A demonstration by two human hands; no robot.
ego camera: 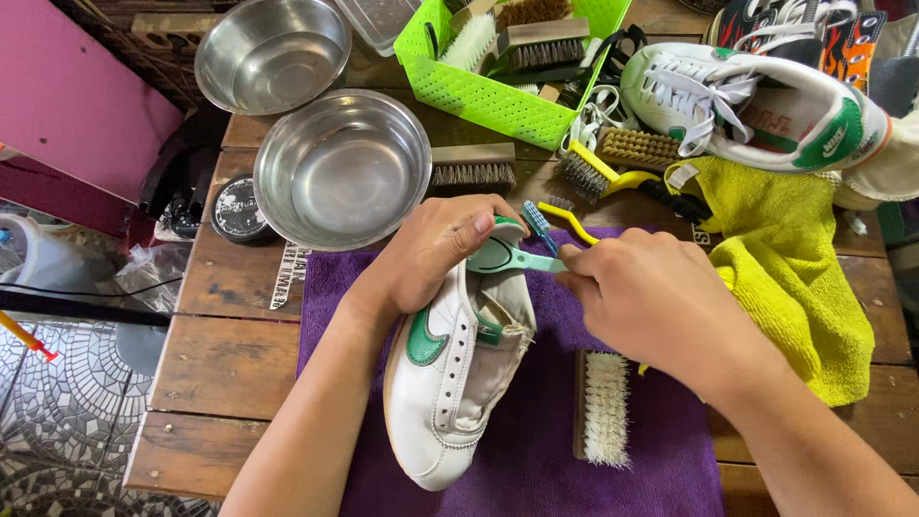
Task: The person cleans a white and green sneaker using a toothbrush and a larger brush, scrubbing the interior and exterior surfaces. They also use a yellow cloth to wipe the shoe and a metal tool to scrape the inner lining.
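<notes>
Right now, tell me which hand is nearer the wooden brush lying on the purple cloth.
Right. The right hand hovers just above the wooden brush, holding a small brush at the sneaker's heel. The left hand grips the sneaker, farther off to the brush's left.

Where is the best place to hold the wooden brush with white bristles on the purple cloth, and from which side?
Probably the long wooden back of the brush, pinched across its narrow width from above. It lies on its side on the purple cloth, back to the left and bristles to the right, clear of the shoe.
</notes>
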